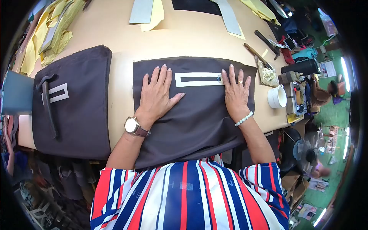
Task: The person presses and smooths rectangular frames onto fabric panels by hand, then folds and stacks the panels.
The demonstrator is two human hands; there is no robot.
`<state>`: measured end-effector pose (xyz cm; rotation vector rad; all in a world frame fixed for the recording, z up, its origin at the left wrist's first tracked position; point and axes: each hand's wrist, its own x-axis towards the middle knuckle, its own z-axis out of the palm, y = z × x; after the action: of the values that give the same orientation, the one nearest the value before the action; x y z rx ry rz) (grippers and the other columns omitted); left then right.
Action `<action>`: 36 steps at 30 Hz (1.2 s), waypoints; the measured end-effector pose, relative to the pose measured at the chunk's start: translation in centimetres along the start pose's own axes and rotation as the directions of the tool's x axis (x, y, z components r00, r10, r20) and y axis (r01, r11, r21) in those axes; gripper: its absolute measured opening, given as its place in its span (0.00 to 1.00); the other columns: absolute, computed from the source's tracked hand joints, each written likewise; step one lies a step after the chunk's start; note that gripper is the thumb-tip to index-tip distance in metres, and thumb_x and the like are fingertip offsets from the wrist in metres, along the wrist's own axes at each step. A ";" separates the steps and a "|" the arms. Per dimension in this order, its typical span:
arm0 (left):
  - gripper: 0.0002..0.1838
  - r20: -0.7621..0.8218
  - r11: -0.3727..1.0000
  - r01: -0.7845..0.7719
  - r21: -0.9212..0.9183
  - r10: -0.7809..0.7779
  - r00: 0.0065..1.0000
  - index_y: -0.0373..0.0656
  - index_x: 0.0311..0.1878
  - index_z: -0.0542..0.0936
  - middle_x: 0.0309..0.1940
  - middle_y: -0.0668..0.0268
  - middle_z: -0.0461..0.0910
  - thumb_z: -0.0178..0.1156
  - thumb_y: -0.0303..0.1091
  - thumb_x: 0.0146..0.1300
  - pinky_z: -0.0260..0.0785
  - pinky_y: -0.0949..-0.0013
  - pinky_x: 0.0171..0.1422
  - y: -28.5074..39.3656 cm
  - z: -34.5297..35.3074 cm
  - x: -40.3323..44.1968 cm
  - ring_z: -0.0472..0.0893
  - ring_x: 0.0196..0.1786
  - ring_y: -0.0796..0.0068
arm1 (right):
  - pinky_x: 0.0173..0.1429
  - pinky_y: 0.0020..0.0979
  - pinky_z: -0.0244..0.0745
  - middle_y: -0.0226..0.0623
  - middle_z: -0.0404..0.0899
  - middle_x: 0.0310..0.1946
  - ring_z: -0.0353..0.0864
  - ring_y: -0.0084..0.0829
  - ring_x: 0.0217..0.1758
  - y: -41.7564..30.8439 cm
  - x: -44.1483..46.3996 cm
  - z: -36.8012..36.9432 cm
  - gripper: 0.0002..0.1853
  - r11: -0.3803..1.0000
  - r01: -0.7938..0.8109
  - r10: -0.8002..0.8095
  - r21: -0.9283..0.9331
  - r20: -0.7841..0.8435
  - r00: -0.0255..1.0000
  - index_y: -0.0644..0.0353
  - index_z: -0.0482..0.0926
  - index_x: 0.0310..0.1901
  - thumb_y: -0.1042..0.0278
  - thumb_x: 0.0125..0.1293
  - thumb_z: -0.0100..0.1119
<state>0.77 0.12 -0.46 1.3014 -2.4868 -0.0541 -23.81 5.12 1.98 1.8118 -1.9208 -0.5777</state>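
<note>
Lying palm-down, your left hand [155, 94] extends its fingers, thumb spread wide; your right hand [236, 92] fans its fingers slightly. Both contact smooth, dark cloth [191, 115] at frame centre, flanking a white slotted rectangle [199, 84].

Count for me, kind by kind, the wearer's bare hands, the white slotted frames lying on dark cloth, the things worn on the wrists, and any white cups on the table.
Left hand and right hand: 2
Right-side frame and left-side frame: 2
Watch and bead bracelet: 2
White cup: 1
Total: 7
</note>
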 end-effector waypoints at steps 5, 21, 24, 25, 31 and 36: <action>0.39 -0.007 1.000 -0.005 0.004 0.005 1.000 0.37 0.63 0.65 0.64 0.53 0.62 0.54 0.60 0.57 0.54 0.49 0.66 0.0 0.1 -0.1 0.61 0.66 0.56 | 0.70 0.53 0.47 0.36 0.48 0.70 0.55 0.45 0.69 -0.2 -0.4 -0.8 0.33 0.998 0.040 -0.040 -0.037 0.007 0.999 0.49 0.55 0.68 0.72 0.60 0.50; 0.55 0.040 0.995 0.036 -0.092 -0.033 0.999 0.36 0.62 0.66 0.64 0.52 0.62 0.64 0.70 0.36 0.51 0.46 0.67 -2.0 -1.3 -0.5 0.59 0.67 0.55 | 0.70 0.54 0.45 0.37 0.51 0.68 0.54 0.46 0.69 -5.6 -0.1 -3.6 0.31 0.985 0.129 -0.118 0.114 -0.100 0.988 0.54 0.58 0.67 0.66 0.61 0.49; 0.57 0.086 0.995 0.068 -0.073 -0.062 0.994 0.36 0.63 0.65 0.65 0.52 0.60 0.65 0.71 0.35 0.49 0.46 0.69 -2.0 -1.8 -0.6 0.57 0.69 0.54 | 0.70 0.54 0.45 0.38 0.52 0.68 0.53 0.45 0.69 -6.9 0.1 -4.5 0.31 0.980 0.161 -0.149 0.115 -0.112 0.982 0.54 0.58 0.67 0.64 0.61 0.50; 0.57 0.099 0.995 0.073 -0.068 -0.066 0.993 0.37 0.64 0.64 0.66 0.53 0.59 0.65 0.71 0.35 0.49 0.46 0.69 -1.9 -1.9 -0.5 0.56 0.70 0.54 | 0.70 0.54 0.45 0.38 0.52 0.68 0.53 0.45 0.69 -7.4 0.2 -4.8 0.31 0.978 0.172 -0.159 0.114 -0.115 0.980 0.54 0.58 0.67 0.64 0.61 0.50; 0.59 0.104 0.993 0.077 -0.092 -0.067 0.992 0.37 0.64 0.63 0.66 0.53 0.59 0.65 0.71 0.34 0.48 0.44 0.69 -2.0 -1.9 -0.6 0.56 0.70 0.53 | 0.69 0.55 0.45 0.37 0.52 0.68 0.54 0.46 0.69 -9.0 0.6 -5.4 0.31 0.959 0.222 -0.194 0.174 -0.162 0.968 0.51 0.58 0.67 0.62 0.61 0.51; 0.60 0.106 0.991 0.079 -0.111 -0.067 0.992 0.36 0.64 0.63 0.66 0.52 0.59 0.65 0.72 0.33 0.48 0.44 0.69 -2.1 -1.7 -0.6 0.55 0.70 0.53 | 0.69 0.56 0.45 0.36 0.52 0.68 0.54 0.47 0.69 -8.1 1.4 -4.2 0.32 0.927 0.290 -0.231 0.237 -0.246 0.941 0.39 0.56 0.68 0.65 0.61 0.50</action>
<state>3.31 -0.42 0.62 1.3726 -2.4780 -0.2839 -14.84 3.28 0.78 2.2247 -1.6892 -0.1928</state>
